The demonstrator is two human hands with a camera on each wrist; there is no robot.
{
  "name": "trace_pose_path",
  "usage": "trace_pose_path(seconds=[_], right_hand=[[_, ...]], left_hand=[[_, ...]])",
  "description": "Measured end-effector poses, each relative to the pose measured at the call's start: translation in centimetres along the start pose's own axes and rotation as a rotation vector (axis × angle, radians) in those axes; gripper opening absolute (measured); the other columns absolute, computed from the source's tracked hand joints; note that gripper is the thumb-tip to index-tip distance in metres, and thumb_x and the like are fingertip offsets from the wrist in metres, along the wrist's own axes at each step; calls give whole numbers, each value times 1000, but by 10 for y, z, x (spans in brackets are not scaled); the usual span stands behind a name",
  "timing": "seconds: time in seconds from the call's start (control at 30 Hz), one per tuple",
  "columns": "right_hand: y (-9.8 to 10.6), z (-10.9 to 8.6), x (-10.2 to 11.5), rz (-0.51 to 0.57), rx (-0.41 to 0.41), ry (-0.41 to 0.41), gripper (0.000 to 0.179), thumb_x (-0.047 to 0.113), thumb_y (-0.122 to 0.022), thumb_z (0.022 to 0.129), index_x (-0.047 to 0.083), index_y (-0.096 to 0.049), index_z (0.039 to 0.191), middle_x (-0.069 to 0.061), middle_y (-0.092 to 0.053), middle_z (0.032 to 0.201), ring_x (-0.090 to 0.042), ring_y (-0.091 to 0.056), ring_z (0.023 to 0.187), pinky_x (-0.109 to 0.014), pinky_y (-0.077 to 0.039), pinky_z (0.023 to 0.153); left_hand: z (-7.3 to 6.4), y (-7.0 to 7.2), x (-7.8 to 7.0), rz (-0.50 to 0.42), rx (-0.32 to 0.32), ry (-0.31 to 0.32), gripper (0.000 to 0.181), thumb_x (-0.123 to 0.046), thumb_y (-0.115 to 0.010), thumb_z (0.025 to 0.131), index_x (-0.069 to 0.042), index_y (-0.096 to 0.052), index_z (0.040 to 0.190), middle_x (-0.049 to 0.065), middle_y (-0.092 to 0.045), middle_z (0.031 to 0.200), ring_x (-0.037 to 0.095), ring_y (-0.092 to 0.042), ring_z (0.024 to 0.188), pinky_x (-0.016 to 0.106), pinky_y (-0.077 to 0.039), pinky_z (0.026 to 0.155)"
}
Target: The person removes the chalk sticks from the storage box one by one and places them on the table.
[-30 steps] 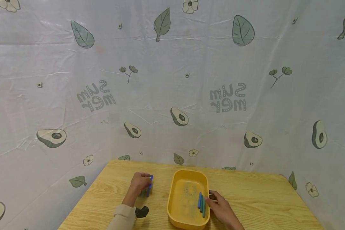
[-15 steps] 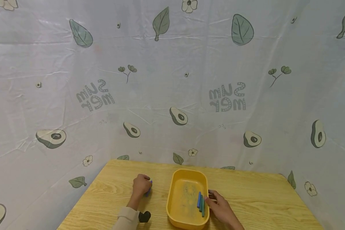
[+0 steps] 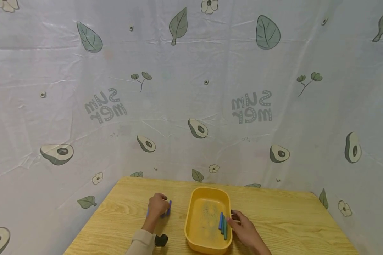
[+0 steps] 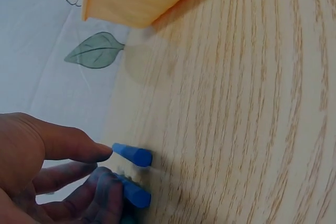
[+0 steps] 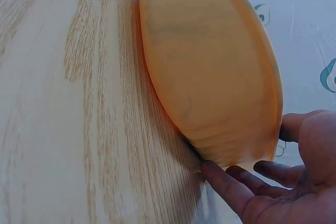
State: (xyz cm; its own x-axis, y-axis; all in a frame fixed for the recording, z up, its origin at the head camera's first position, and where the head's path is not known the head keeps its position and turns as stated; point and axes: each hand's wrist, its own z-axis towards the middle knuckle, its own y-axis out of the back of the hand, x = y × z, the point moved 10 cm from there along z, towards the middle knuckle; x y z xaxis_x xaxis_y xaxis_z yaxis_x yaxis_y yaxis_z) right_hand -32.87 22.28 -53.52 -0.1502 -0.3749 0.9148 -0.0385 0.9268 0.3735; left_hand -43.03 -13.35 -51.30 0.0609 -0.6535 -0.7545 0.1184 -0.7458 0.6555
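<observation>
My left hand (image 3: 157,205) is over the table's left part, among several blue stick-like pieces that resemble chalk. In the left wrist view, its thumb tip is by the end of one blue stick (image 4: 132,154), while the bent fingers rest against a second stick (image 4: 135,191). A gap shows between thumb and index fingertip. Partly hidden under the hand lies something darker, teal. My right hand (image 3: 245,228) holds the right wall of a yellow plastic tub (image 3: 191,212), thumb at the rim and fingers outside. Inside the tub, one blue stick (image 3: 221,221) lies beside green ones (image 3: 225,228).
The wood-grain table (image 3: 284,219) reaches back to a pale curtain (image 3: 178,106) printed with leaves and avocados. Another blue piece (image 3: 148,211) shows left of the left hand. A dark device (image 3: 161,241) is strapped at the left wrist. Grey smudges mark the tub's floor.
The left hand has shifted slightly right and nearer, turning over the sticks. One blue stick now lies farther right, apart from the others. The right hand and the tub have stayed in place.
</observation>
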Motion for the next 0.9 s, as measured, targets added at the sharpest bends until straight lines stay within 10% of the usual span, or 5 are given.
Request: trace_pose_path(seconds=[0.2,0.6,0.9], right_hand=[[1,1,0,-9,-7,0,66,40,-64,108,-7,-51,152,-28,-65,139,-42,-69,121,-49,-65,89],[1,-3,6,-2,-21,12,61,35,-64,109,-7,-52,151,-27,-66,138,-43,-69,121,-49,-65,88],[-1,-4,5,12,-14,15,61,34,-64,109,-7,-52,151,-26,-66,138,-42,-70,121,-49,-65,88]], left_hand=[[3,-1,4,-22,2,3,38,-1,-70,80,6,-78,117,22,-79,102,25,-62,70,35,-49,58],[5,-2,7,-127,25,20,38,-4,-74,84,8,-76,120,15,-77,83,19,-69,65,37,-56,60],[0,-6,-4,-179,70,-15,43,-8,-72,87,9,-73,127,25,-78,103,27,-75,74,39,-61,65]])
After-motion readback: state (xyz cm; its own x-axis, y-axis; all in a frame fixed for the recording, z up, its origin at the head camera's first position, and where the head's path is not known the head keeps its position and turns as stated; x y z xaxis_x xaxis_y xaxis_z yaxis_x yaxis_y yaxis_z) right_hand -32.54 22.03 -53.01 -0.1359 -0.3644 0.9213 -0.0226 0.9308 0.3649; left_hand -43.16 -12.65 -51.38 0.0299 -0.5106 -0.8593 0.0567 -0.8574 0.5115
